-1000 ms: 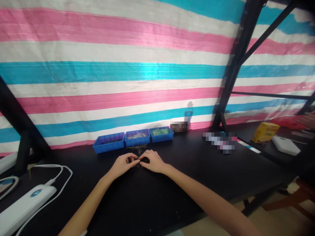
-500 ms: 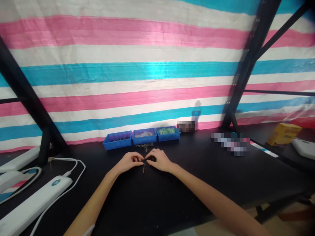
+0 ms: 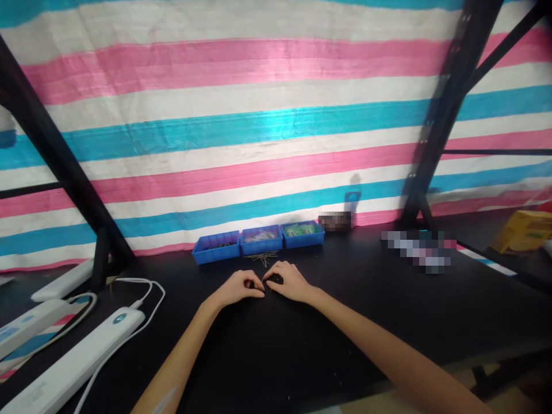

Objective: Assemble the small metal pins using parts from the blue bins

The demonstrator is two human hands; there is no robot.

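Note:
My left hand [image 3: 239,287] is over the black table [image 3: 276,345], its fingers curled round towards the thumb. My right hand [image 3: 292,280] faces it closely, with thumb and fingers bent into a pinch. The fingertips of both hands nearly meet, and whatever small thing is between them is too dark and tiny to make out. Just beyond the hands lies a loose heap of thin metal pins [image 3: 263,257]. Behind that stand a left blue tray [image 3: 218,255] with dark thin pieces, a middle blue tray [image 3: 261,248] with pale clear pieces, and a right blue tray [image 3: 304,239] with green pieces.
White power strips [image 3: 81,359] and a white cable [image 3: 161,299] lie on the left. Black frame posts [image 3: 69,167] rise at both sides before a striped sheet [image 3: 259,126]. A yellow box [image 3: 524,230] is at far right. Two blurred-out items are at the back and right.
The view has turned slightly left, so everything sits farther right. A thin brassy piece seen below my fingertips earlier no longer shows. Both hands stay close together.

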